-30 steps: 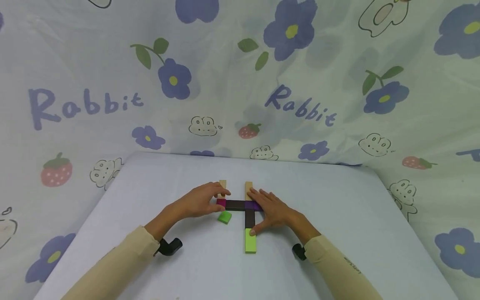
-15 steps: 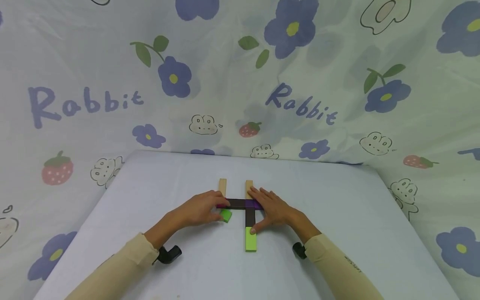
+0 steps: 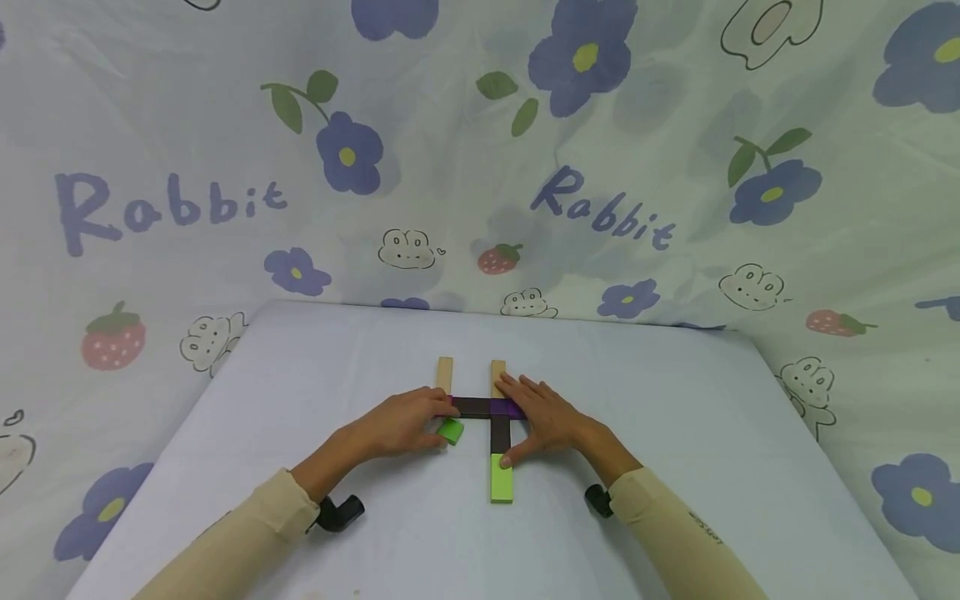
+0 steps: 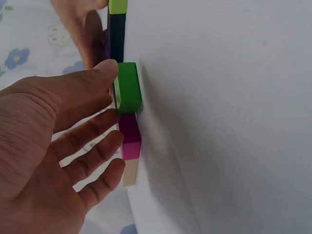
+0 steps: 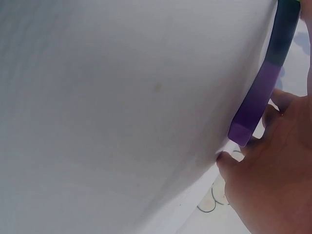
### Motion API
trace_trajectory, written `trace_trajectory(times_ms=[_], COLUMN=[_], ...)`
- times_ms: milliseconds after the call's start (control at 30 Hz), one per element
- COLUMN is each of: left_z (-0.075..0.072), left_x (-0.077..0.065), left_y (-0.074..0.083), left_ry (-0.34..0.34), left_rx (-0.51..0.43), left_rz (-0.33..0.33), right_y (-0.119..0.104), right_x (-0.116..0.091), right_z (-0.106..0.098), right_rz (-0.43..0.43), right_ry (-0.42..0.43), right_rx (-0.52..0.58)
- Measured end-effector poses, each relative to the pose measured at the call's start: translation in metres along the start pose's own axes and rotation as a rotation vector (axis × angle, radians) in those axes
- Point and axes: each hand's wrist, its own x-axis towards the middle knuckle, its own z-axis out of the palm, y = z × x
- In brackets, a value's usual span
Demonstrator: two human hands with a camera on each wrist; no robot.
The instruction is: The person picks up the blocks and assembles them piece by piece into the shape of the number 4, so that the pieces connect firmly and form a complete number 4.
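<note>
Flat coloured building blocks lie joined on the white table in the head view. My left hand (image 3: 408,422) is at the left end of the row, fingertips over the magenta block (image 4: 129,136). Its thumb touches or nearly touches the small green block (image 3: 451,431), which lies askew just in front. My right hand (image 3: 551,421) rests spread over the right side, fingers at the purple block (image 3: 504,407) and the far plain wood block (image 3: 498,377), thumb on the lime block (image 3: 502,487). Black blocks (image 3: 471,407) join these. The right fingers partly hide the purple block's end.
Another plain wood block (image 3: 445,375) extends back from the magenta one. The white table (image 3: 420,542) surrounds the blocks. Behind it hangs a printed cloth (image 3: 465,183) with flowers and rabbits. Black wrist cameras (image 3: 340,513) sit below both hands.
My left hand has come slightly nearer to me, its thumb lowering from the magenta block towards the green block's near side. The right hand stays in place.
</note>
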Motion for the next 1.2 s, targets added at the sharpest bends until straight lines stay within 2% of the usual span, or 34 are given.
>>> trace_trajectory(times_ms=[267,700,1200], left_z=[0.0042,0.0063,0.0084], left_x=[0.0004,0.0009,0.0031], left_y=[0.003,0.0052,0.006], left_ry=[-0.011,0.009,0.015], left_rx=[-0.002,0.028,0.022], left_rz=[-0.016,0.02,0.001], right_y=[0.0009,0.001,-0.0009], right_x=[0.0001,0.0002,-0.0003], right_z=[0.0015,0.0016,-0.0001], right_rz=[0.006,0.004,0.009], right_ry=[-0.003,-0.004,-0.006], right_rx=[0.011,0.011,0.001])
